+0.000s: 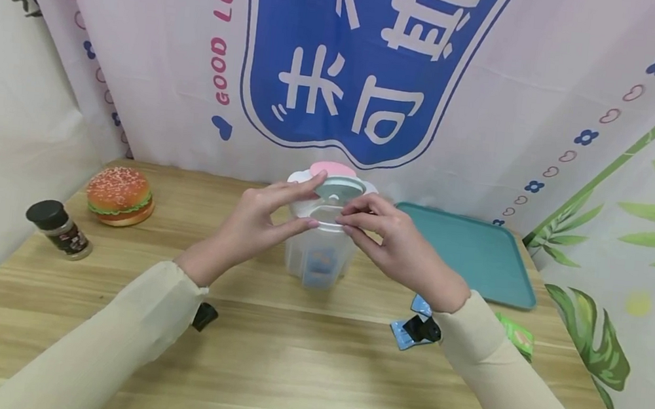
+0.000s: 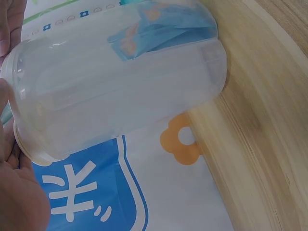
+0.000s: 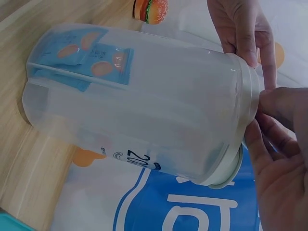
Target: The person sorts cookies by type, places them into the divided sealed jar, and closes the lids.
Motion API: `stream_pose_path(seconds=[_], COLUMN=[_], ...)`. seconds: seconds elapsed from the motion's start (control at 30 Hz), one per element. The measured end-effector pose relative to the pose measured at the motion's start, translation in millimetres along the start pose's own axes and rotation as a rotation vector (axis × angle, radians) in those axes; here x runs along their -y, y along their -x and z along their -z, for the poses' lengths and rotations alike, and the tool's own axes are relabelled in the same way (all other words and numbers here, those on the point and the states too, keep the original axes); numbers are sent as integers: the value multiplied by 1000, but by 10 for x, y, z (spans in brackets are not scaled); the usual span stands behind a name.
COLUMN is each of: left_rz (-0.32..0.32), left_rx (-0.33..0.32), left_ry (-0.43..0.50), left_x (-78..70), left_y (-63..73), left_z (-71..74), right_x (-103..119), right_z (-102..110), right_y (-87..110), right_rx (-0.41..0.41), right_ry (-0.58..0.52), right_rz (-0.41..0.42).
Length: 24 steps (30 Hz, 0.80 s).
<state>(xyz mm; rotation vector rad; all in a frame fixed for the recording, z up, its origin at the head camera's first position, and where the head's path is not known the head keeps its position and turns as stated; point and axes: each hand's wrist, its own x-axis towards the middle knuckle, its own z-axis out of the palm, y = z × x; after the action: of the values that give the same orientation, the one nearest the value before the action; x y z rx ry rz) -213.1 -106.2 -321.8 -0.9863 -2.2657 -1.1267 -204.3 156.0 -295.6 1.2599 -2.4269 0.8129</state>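
A tall translucent storage canister (image 1: 297, 254) stands upright on the table, with several blue snack packets (image 3: 101, 62) low inside its front compartment. On its multi-part top, a grey-green flap (image 1: 341, 185) is tilted up over the front opening, beside a pink flap (image 1: 333, 167). My left hand (image 1: 264, 215) holds the lid from the left, thumb on the front rim and a finger against the raised flap. From the right, my right hand (image 1: 384, 233) has its thumb and bent fingers pinched together at the lid's front rim (image 3: 248, 96).
At the left are a toy hamburger (image 1: 121, 196) and a black-capped seasoning jar (image 1: 61, 229). A teal tray (image 1: 471, 251) lies behind my right forearm. Blue packets (image 1: 404, 334) and a green packet (image 1: 516, 334) lie near that sleeve. A printed curtain (image 1: 169, 130) hangs behind the table.
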Motion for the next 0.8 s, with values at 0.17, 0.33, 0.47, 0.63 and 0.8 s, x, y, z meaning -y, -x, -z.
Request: stream_pose_path(seconds=[0.17, 0.33, 0.47, 0.63, 0.8], left_rz=[-10, -4, -5, -4, 10], left_rx=[-7, -5, -9, -17, -12], left_ry=[4, 17, 20, 17, 20], left_x=[1, -4, -3, 2, -3], left_y=[0, -3, -7, -8, -6], left_z=[-5, -5, -2, 0, -2], right_x=[-20, -85, -182, -315, -425], right_z=[21, 68, 77, 72, 99], right_y=[56, 216, 430, 731, 1032], right_rx=[-62, -142, -141, 55, 303], right_ry=[-50, -107, -126, -87, -56], right_rz=[29, 25, -21, -122, -223])
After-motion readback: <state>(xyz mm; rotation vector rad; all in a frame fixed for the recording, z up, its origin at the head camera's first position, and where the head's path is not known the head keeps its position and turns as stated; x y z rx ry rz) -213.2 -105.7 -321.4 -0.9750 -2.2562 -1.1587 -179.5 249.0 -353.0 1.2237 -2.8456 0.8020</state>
